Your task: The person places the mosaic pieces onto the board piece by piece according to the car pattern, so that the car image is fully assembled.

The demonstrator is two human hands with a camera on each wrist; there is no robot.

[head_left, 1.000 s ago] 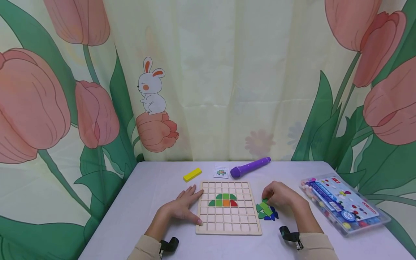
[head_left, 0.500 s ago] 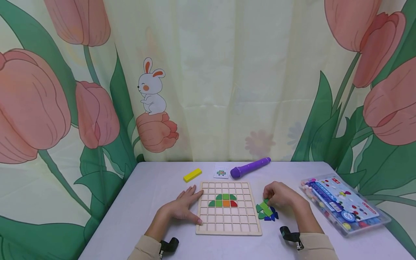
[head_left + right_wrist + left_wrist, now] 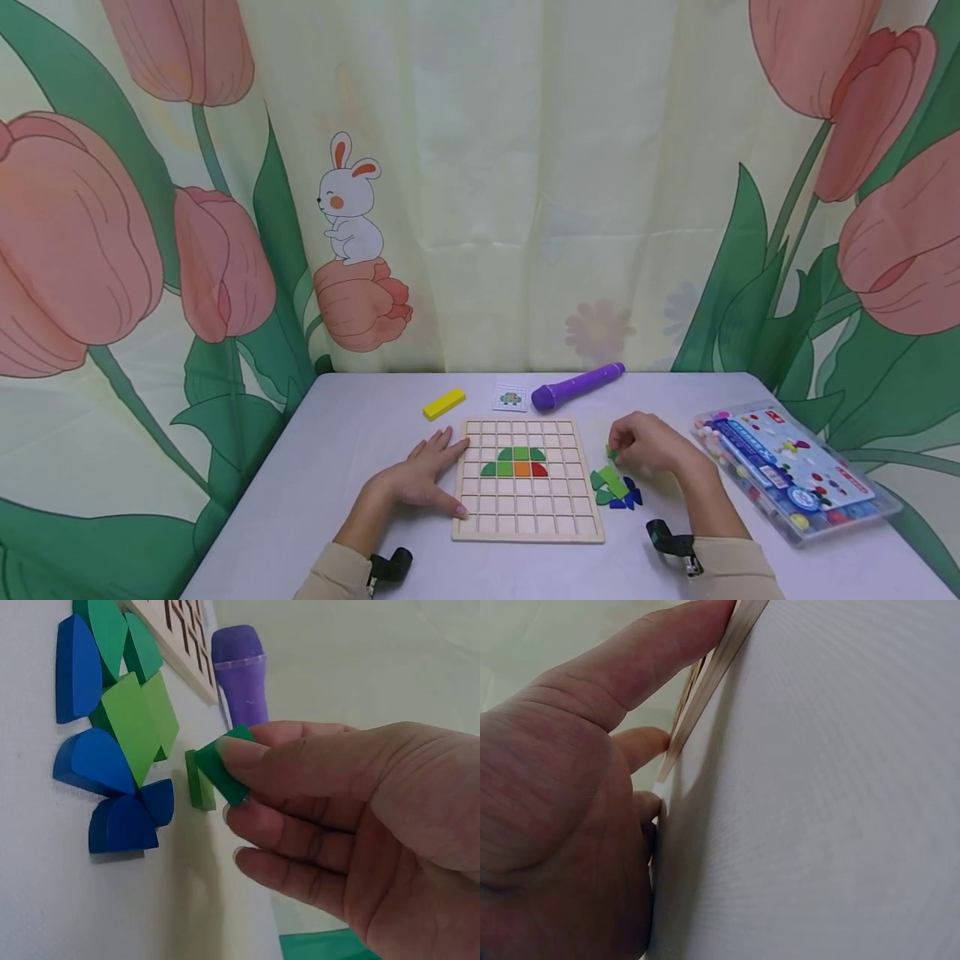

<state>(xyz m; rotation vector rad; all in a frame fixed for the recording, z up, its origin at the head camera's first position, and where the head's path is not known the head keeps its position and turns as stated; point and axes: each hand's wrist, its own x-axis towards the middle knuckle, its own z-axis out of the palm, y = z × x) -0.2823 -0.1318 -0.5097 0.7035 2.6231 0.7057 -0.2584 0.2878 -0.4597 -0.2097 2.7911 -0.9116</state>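
My right hand [image 3: 651, 443] pinches a dark green block [image 3: 223, 766] between thumb and fingertips, above the white tabletop. Close behind that block, in the right wrist view, stands a light green block [image 3: 199, 786]. Beside the hand lies a small pile of green blocks [image 3: 129, 724] and blue blocks [image 3: 91, 761], some with rounded sides. With fingers spread, my left hand [image 3: 416, 479] rests along the left edge of a wooden grid board [image 3: 525, 527], thumb at its near corner. Green, orange and red pieces [image 3: 514, 461] fill several cells in two rows on the board.
Behind the board are a yellow bar [image 3: 444, 404], a small pattern card [image 3: 511, 397] and a purple microphone [image 3: 577, 387]. A clear plastic case [image 3: 795, 471] of colourful beads lies at the right. A tulip-print curtain [image 3: 480, 208] hangs behind the table.
My right hand has lifted slightly up and away from the pile, carrying the dark green block. My left hand and the board have stayed put.
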